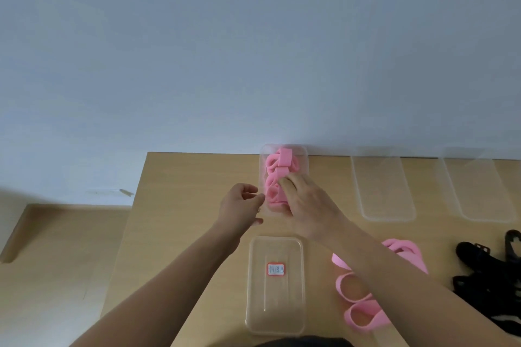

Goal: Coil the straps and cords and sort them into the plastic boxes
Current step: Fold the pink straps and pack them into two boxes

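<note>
A clear plastic box (306,162) at the table's back edge holds several coiled pink straps (283,159). My right hand (307,205) reaches into this box, fingers bent down onto a pink strap coil (272,194) that it holds inside; the thumb is hidden. My left hand (241,203) hovers at the box's left wall with fingers loosely curled and nothing visible in them. Loose pink straps (358,304) lie in loops at the front right, partly under my right forearm. A tangle of black straps (485,276) lies at the far right.
A clear lid or shallow box with a red-framed label (275,269) lies in front of me. Two more clear plastic boxes (383,186) (479,189) stand against the wall to the right. The table's left edge runs close to my left arm; floor lies beyond it.
</note>
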`<action>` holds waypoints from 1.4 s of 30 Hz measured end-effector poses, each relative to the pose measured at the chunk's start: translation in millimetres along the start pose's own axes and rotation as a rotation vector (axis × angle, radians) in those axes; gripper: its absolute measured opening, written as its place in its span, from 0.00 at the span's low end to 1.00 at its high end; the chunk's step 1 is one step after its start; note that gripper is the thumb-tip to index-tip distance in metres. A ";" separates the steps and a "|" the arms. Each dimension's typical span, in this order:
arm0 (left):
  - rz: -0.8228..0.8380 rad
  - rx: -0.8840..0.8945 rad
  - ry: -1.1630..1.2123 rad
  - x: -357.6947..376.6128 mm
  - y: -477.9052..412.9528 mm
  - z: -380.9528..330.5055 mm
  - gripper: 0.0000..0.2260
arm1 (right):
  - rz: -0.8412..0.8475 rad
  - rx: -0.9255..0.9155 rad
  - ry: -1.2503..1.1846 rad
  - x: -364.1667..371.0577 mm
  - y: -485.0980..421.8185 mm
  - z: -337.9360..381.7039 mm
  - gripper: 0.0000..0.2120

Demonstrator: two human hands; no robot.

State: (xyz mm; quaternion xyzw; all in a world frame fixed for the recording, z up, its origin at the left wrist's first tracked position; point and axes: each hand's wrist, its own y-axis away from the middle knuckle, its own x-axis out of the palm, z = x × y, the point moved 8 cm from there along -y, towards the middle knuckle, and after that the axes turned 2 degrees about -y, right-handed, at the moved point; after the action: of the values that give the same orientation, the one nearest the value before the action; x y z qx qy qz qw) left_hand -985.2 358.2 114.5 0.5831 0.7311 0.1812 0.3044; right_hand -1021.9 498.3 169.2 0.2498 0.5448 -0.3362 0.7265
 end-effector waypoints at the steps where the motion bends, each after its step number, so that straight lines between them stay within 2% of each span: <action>1: -0.016 -0.010 0.017 -0.3 -3.3 2.1 0.05 | -0.002 -0.013 0.002 2.6 -1.6 -2.1 0.16; 8: -0.036 -0.035 0.047 2.5 -12.7 14.9 0.05 | 0.004 0.053 -0.213 16.5 -8.3 -15.9 0.12; 13: -0.039 -0.035 0.055 1.7 -15.5 12.2 0.04 | 0.062 0.100 -0.072 23.9 -9.9 -15.0 0.09; 18: -0.049 0.009 -0.051 -5.4 -7.4 4.4 0.04 | 0.063 0.152 -0.134 22.5 -4.9 -15.8 0.11; 20: -0.085 0.070 -0.146 -10.9 -0.7 -3.2 0.05 | 0.057 0.159 -0.154 19.1 -3.0 -14.9 0.12; 26: -0.144 0.420 -0.613 -17.7 30.5 -36.6 0.13 | 0.017 0.150 -0.189 -2.6 6.1 -9.1 0.11; 30: -0.140 0.541 -0.704 -16.8 57.3 -44.0 0.14 | -0.052 0.238 -0.201 -16.9 23.8 -5.8 0.19; 35: -0.091 0.700 -0.789 -4.4 92.8 -38.4 0.14 | -0.154 0.333 -0.200 -23.2 79.1 6.7 0.15; 42: 0.098 0.852 -0.882 45.8 135.1 2.0 0.16 | -0.135 0.547 -0.170 4.5 210.8 19.5 0.13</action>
State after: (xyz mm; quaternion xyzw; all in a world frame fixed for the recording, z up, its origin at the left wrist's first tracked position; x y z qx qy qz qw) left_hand -889.8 436.5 186.1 0.7064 0.5169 -0.3715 0.3096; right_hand -848.6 620.0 169.7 0.3706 0.3864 -0.5380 0.6511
